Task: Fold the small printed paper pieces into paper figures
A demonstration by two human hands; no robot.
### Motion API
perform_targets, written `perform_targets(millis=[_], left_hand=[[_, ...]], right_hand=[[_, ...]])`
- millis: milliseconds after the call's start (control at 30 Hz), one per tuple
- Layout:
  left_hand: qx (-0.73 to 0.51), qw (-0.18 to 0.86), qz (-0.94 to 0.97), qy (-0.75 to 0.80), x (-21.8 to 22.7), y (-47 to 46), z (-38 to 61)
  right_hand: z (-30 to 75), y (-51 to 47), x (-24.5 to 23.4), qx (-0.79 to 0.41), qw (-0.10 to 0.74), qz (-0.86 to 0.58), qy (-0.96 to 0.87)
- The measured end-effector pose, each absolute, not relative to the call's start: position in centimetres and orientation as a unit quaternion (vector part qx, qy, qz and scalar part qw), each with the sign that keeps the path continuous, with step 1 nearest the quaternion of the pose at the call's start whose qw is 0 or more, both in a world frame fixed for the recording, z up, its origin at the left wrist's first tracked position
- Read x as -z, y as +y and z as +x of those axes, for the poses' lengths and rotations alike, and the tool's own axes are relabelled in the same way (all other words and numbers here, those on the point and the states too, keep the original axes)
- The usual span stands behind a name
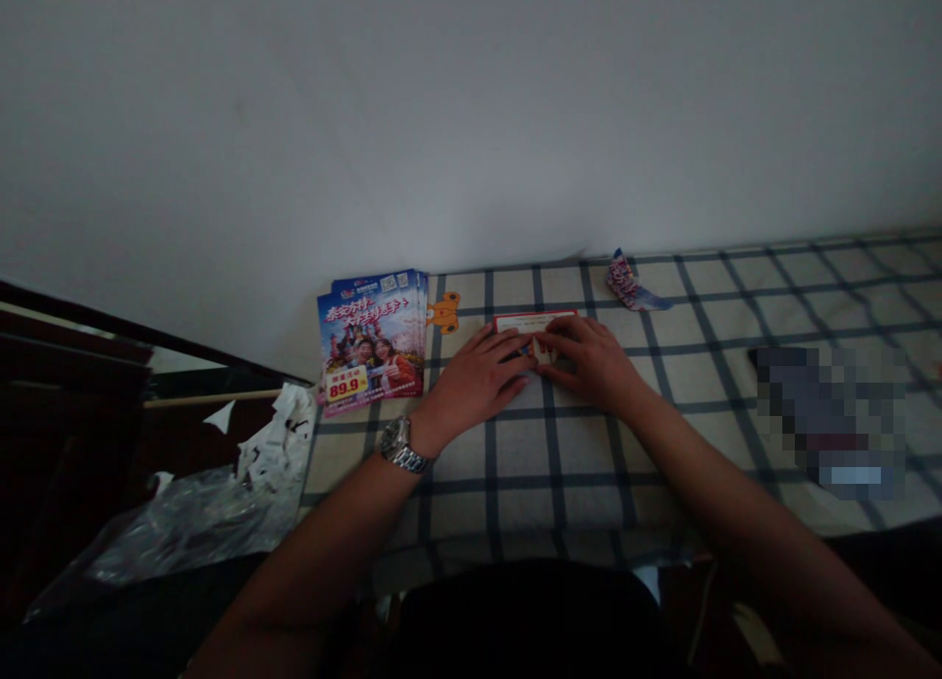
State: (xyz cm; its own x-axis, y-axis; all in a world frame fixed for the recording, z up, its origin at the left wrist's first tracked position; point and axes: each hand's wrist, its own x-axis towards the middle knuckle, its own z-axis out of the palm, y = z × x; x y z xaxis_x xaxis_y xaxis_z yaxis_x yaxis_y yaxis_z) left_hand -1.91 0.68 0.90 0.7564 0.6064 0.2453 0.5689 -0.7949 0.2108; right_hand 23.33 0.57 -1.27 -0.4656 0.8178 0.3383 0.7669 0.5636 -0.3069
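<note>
A partly folded paper flyer (536, 320) with a red edge and white printed back lies on the checked cloth, between my hands. My left hand (482, 380), with a metal watch at the wrist, lies over the flyer's left part, its fingers stretched out and pressing down. My right hand (589, 360) has its thumb and fingers pinched on a folded flap near the middle. Both hands cover much of the sheet. Left of them sits a stack of printed flyers (375, 340), marked 89.9. A folded, crumpled-looking paper piece (629, 285) rests beyond my right hand.
A blue-and-cream checked cloth (589, 483) covers the table, which meets a white wall (471, 120). A brown cartoon bear figure (444, 313) shows beside the stack. A pixelated dark object (824, 419) lies at right. Clear plastic (183, 527) with torn white paper (280, 439) is at lower left.
</note>
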Motion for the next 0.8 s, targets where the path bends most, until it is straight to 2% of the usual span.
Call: perform_targets(millis=[467,800], left_hand=[[-0.127,0.059,0.935,0.326,-1.6,-0.8,-2.3],[-0.201,0.08,0.885,0.411,-0.3,0.4,-0.1]], right_hand=[[23.4,0.6,1.3,-0.051,0.222,-0.46,-0.858],[23.4,0.4,1.2,-0.056,0.227,-0.461,-0.856]])
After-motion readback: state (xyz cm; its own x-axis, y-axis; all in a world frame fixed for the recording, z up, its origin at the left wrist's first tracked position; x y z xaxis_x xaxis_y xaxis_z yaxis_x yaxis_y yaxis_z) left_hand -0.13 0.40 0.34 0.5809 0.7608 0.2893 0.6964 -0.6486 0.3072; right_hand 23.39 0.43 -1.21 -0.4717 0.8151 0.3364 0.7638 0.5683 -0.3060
